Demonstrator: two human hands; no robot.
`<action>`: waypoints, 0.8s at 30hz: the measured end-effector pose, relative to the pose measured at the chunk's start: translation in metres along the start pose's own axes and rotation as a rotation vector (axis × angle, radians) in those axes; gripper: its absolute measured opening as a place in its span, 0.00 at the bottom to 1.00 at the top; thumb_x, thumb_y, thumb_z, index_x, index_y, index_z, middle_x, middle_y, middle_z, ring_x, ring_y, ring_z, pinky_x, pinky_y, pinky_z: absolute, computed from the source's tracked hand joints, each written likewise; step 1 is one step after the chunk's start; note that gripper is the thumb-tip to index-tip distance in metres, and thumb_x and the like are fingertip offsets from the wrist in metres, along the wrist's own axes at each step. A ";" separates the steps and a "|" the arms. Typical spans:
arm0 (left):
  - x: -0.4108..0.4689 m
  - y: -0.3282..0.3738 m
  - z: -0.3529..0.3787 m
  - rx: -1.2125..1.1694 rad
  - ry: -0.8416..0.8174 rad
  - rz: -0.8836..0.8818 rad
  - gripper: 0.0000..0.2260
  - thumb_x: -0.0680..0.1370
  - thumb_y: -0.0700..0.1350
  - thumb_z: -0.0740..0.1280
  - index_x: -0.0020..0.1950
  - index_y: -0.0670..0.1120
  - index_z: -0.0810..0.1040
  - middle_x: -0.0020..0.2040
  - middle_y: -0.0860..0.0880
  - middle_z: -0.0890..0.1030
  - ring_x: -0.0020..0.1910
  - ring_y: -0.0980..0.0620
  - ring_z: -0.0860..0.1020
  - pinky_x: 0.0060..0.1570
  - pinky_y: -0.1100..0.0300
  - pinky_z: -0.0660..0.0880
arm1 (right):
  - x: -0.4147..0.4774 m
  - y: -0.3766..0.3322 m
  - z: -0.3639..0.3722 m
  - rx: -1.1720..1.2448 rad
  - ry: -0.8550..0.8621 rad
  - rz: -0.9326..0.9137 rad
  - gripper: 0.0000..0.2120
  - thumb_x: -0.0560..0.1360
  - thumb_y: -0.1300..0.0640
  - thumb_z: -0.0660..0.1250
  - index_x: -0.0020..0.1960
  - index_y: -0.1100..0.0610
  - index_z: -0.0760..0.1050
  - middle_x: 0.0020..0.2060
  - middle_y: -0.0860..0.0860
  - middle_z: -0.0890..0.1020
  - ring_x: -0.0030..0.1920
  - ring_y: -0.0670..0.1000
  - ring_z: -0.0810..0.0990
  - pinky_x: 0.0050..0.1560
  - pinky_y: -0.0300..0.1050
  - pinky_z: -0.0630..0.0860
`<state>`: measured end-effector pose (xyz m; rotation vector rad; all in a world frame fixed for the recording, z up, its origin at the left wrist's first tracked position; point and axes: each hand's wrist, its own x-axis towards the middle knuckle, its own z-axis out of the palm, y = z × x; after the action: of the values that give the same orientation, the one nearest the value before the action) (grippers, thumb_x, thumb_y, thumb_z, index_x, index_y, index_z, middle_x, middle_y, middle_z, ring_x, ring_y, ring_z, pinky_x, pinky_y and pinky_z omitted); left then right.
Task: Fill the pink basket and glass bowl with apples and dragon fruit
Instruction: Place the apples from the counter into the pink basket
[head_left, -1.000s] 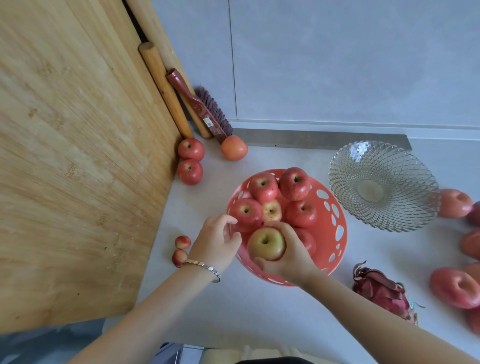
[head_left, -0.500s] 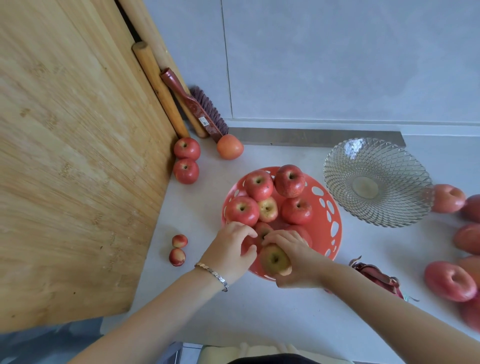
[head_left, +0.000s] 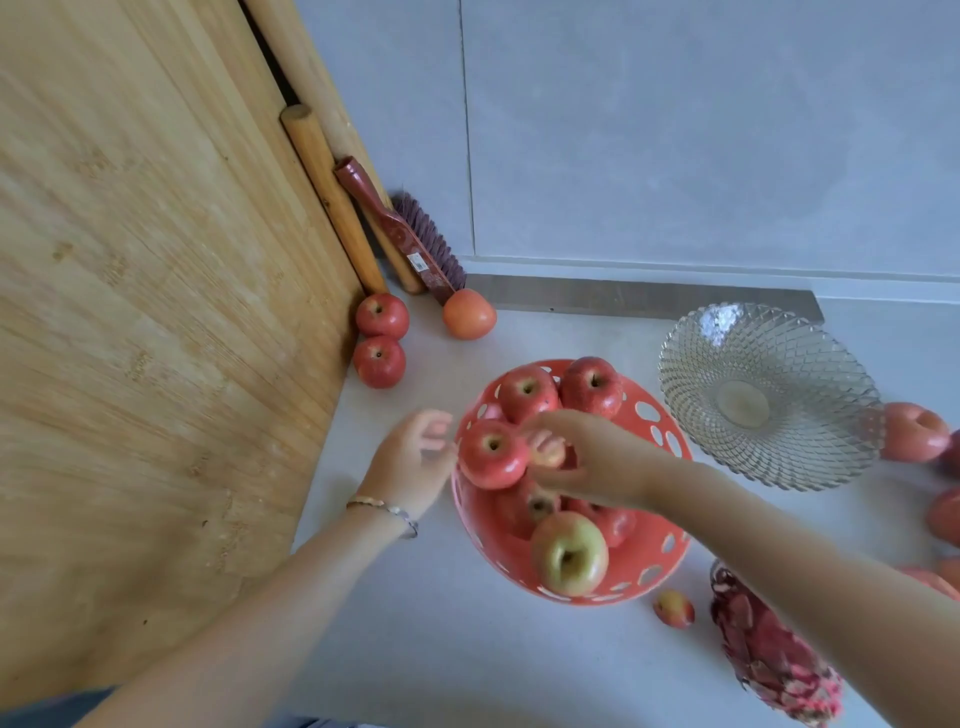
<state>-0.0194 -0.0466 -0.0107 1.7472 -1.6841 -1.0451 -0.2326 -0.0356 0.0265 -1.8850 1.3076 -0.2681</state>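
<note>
A pale grey counter (head_left: 415, 649) carries everything. Near its middle stands the pink basket (head_left: 480, 522), with the glass bowl (head_left: 810, 415) just beside it toward the back right. Along the left edge a wooden board (head_left: 156, 338) stands upright, and two red apples (head_left: 382, 315) touch each other at its foot. In the back left corner, rolling pins (head_left: 332, 197) and a brush (head_left: 410, 244) lean against the wall, and an orange-red apple (head_left: 468, 314) lies at the brush's lower end. A small apple (head_left: 674, 609) lies just off the basket's front right, near a dragon fruit (head_left: 769, 654) by the front edge. More pink apples (head_left: 914, 431) cluster at the right edge, the nearest just beside the bowl.
</note>
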 end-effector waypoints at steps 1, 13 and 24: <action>0.015 -0.003 -0.008 0.004 0.065 -0.047 0.14 0.73 0.37 0.66 0.58 0.44 0.74 0.56 0.46 0.77 0.48 0.52 0.77 0.44 0.74 0.67 | 0.013 -0.008 -0.011 0.006 0.038 -0.018 0.15 0.71 0.51 0.67 0.57 0.51 0.74 0.50 0.47 0.80 0.49 0.44 0.78 0.53 0.37 0.72; 0.153 -0.048 -0.030 0.537 0.038 -0.341 0.34 0.69 0.53 0.71 0.69 0.47 0.59 0.64 0.42 0.65 0.60 0.39 0.70 0.53 0.50 0.71 | 0.164 -0.014 -0.026 -0.267 0.014 0.119 0.18 0.72 0.56 0.65 0.62 0.52 0.70 0.59 0.52 0.72 0.58 0.55 0.73 0.57 0.49 0.72; 0.177 -0.081 -0.010 0.550 0.086 -0.334 0.42 0.67 0.53 0.72 0.72 0.46 0.51 0.64 0.41 0.62 0.56 0.39 0.70 0.49 0.53 0.72 | 0.274 0.031 -0.008 -0.194 0.088 0.496 0.37 0.67 0.52 0.72 0.70 0.45 0.55 0.61 0.59 0.65 0.53 0.65 0.76 0.51 0.53 0.77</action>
<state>0.0277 -0.2128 -0.1021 2.4490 -1.7745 -0.6493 -0.1377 -0.2793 -0.0619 -1.6458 1.8639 0.0367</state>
